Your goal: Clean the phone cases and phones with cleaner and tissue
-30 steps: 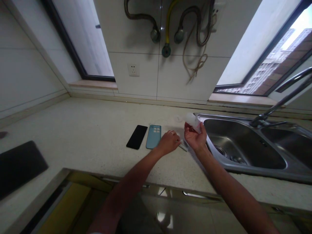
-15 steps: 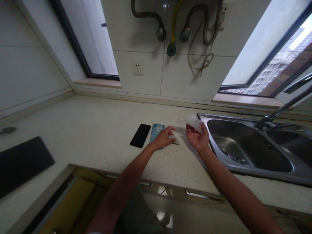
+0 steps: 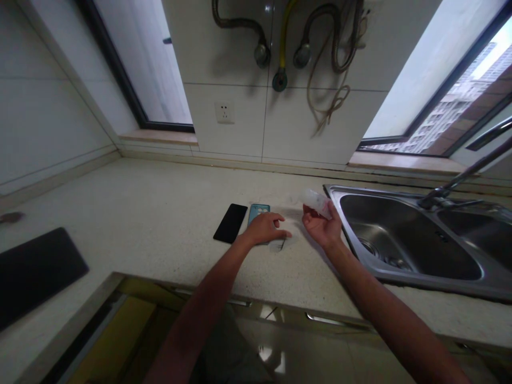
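The left hand has just moved back from the small translucent film, and now it lies open, fingers a little spread, on the blue phone case, left of the steel sink. So the film is now uncovered. The right hand, at the sink's corner, pinches a clear plastic container between fingers and thumb.

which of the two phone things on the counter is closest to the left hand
The light blue phone case, with its lower part hidden behind the left hand. The black phone lies beyond it, farther from that hand.
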The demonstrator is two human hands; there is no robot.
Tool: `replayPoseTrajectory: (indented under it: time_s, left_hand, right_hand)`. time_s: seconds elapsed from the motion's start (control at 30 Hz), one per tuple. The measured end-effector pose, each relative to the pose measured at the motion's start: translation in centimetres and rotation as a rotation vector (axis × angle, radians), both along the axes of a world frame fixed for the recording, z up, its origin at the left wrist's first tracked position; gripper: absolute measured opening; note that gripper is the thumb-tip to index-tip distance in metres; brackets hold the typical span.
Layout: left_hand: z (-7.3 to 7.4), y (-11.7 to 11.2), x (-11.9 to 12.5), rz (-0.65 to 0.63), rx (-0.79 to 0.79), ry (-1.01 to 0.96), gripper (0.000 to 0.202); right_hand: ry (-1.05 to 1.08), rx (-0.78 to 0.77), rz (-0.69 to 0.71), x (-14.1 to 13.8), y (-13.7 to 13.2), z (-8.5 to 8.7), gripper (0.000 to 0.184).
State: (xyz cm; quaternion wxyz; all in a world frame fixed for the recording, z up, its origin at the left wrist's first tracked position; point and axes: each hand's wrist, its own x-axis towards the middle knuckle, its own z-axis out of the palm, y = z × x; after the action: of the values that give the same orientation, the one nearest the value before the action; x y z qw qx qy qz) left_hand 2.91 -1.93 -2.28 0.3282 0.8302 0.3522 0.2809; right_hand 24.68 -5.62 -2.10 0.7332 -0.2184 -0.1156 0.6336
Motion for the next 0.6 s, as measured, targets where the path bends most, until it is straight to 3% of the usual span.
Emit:
replayPoseTrajectory:
  time_s: [0.13, 0.4, 0.6]
  left_hand:
    - [-0.2, -1.1, 0.4, -0.121, 0.19, 0.168, 0.051]
    - [-0.3, -1.8, 1.2, -0.202, 0.409, 0.278, 0.022]
    - [-0.7, -2.1, 1.6, -0.257, 0.409, 0.237, 0.016]
  right_hand:
    - [-0.013, 0.022, 0.011, 0.0, 0.1, -0.3, 0.027]
    - [-0.007, 0.003, 0.012, 0.0, 0.1, -0.5, 0.025]
    - [-0.006, -0.013, 0.006, -0.3, 0.0, -0.3, 0.024]
